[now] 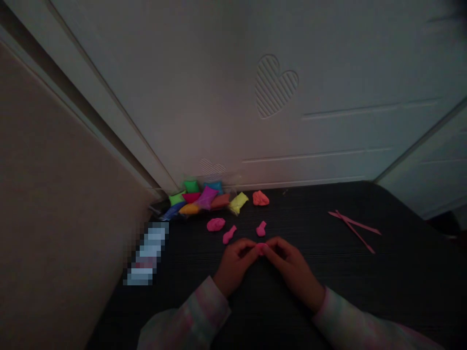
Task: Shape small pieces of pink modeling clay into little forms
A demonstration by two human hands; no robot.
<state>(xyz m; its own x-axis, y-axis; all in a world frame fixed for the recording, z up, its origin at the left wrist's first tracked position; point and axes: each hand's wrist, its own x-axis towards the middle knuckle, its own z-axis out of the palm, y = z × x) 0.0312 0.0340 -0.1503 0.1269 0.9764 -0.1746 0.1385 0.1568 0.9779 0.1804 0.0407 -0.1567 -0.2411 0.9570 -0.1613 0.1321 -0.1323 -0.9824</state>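
Between the fingertips of my left hand [237, 262] and my right hand [290, 262] is a small piece of pink modelling clay [261, 249]. Both hands pinch it from either side, low over the dark table; the fingers cover part of it. Just beyond them lies a shaped pink clay piece [261, 229] with a rounded end and a narrow neck. A similar pink piece [229, 235] rests near my left hand. Farther left sits a lumpy pink clay lump [216, 224]. An orange clay lump [260, 198] lies toward the back.
Several coloured clay packets in a clear bag [204, 198] lie at the back left, with a yellow packet [239, 203] beside them. Two thin pink sticks [353, 224] cross on the right. A blurred pale rectangle [148, 255] is at the left edge of the table [404, 282]. A white panel [204, 97] rises behind.
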